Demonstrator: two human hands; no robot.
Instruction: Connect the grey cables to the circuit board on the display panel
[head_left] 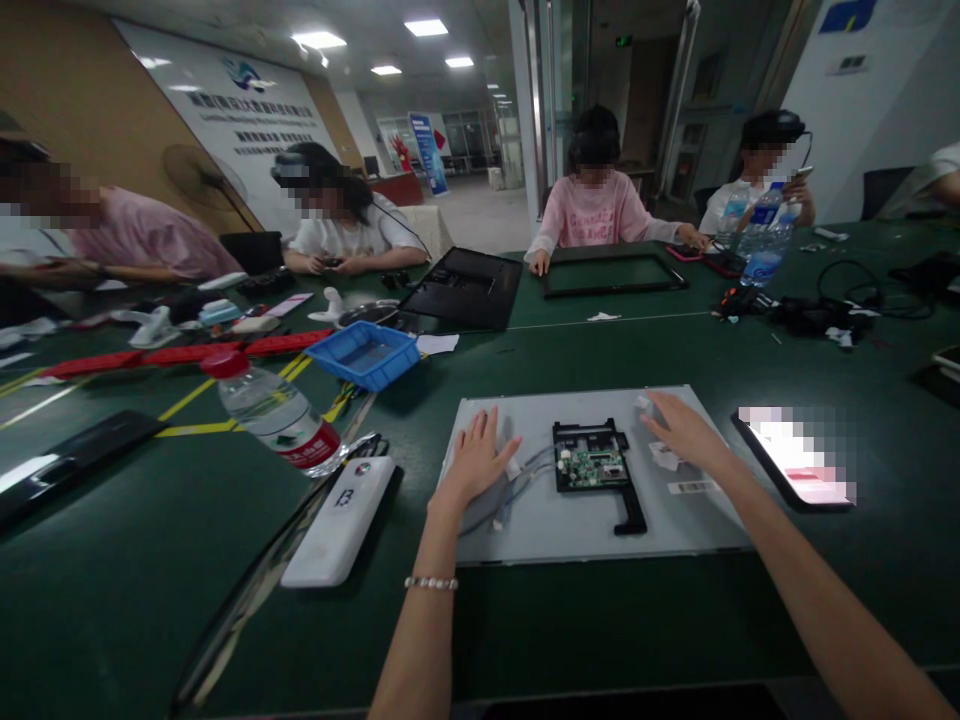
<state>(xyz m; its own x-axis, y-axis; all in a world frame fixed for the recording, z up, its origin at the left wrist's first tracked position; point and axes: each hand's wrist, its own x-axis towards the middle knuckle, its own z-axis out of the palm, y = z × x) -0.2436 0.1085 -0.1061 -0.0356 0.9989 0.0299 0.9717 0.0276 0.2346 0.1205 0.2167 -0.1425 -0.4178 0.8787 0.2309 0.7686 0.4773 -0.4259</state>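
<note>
A flat pale grey panel (525, 535) lies on the green table in front of me. On its left part rests my left hand (480, 462), fingers spread, beside a bundle of grey cables (529, 472). Those cables run toward a green circuit board (592, 468) seated in a black plastic bracket (632, 508) at the panel's middle. My right hand (688, 430) is over the panel's right side with its fingers stretched out. Beneath it are a crumpled whitish piece (666, 456) and a barcode label (691, 487). Neither hand holds anything.
A lit phone (795, 455) lies right of the panel. To the left are a white power bank (341, 522), a water bottle (281, 415) and a blue tray (366, 357). Across the table, a person (600, 210) touches a black frame (615, 292) near a black cover (469, 288).
</note>
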